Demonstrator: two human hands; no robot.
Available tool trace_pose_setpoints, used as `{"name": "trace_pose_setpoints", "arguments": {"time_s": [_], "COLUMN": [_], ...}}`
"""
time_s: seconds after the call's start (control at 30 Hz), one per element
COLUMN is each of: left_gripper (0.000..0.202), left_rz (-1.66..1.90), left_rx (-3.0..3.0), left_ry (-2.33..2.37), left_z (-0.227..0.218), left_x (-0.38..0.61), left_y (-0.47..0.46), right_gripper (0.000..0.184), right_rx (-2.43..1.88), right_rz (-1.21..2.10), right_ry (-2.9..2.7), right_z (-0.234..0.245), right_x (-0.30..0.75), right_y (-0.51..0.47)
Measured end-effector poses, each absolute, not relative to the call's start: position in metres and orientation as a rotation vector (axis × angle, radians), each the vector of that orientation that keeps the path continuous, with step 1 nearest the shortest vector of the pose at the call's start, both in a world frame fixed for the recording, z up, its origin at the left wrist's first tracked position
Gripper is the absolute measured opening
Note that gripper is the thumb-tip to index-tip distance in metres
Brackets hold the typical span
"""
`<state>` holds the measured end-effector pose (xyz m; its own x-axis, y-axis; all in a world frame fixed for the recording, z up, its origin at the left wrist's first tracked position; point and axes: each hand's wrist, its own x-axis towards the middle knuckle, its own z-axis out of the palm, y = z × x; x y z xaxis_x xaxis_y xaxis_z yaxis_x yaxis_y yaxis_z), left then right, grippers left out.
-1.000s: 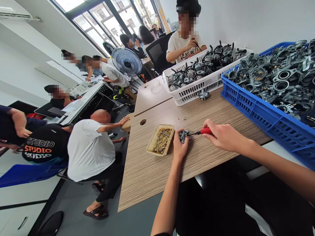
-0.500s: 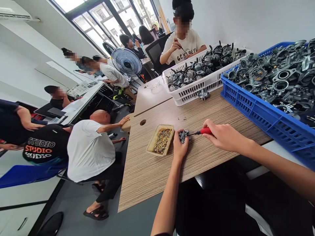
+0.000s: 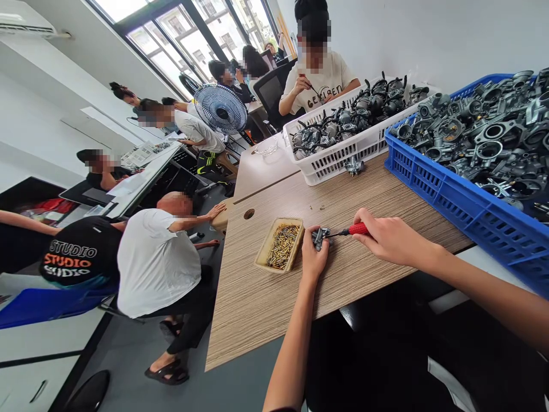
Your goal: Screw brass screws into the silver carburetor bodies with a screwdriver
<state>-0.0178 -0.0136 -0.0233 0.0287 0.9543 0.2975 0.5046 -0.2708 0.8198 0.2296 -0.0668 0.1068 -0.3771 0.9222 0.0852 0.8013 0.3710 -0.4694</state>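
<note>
My left hand [image 3: 314, 256] is closed around a small grey metal carburetor [image 3: 319, 236], held low at the wooden table [image 3: 253, 303]. In my right hand [image 3: 381, 237] is a screwdriver with a red handle [image 3: 358, 228]. Its dark shaft points left, and the tip meets the carburetor's right side; the exact spot of contact is too small to make out. Just left of my left hand stands a shallow yellowish tub [image 3: 261, 258] of small brass-coloured parts [image 3: 283, 246]. Two tiny brass pieces [image 3: 316, 207] lie on the table beyond my left hand.
A blue crate [image 3: 463, 212] heaped with carburetors stands at the right. Behind the table's middle is a white basket [image 3: 338, 163] of carburetors, with one loose carburetor [image 3: 354, 166] before it. Across the table sits a co-worker [image 3: 317, 80] holding a thin tool. A round hole [image 3: 249, 214] pierces the tabletop.
My hands, the screwdriver and the carburetor look unchanged. The co-worker across the table has lowered their head a little, and a person at the far left has shifted.
</note>
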Motion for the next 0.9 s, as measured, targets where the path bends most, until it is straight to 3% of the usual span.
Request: {"name": "trace_pose_setpoints", "arguments": {"time_s": [0.9], "left_gripper": [0.033], "left_rz": [1.185], "left_rx": [1.815], "left_ry": [1.462], "left_z": [-0.0235], "left_x": [-0.0177], "left_y": [-0.0136], "right_gripper": [0.011], "right_rx": [-1.511], "right_rz": [0.508], "right_ry": [-2.301], "right_z": [0.1065], "right_x": [0.2299], "right_y": [-0.0667]}}
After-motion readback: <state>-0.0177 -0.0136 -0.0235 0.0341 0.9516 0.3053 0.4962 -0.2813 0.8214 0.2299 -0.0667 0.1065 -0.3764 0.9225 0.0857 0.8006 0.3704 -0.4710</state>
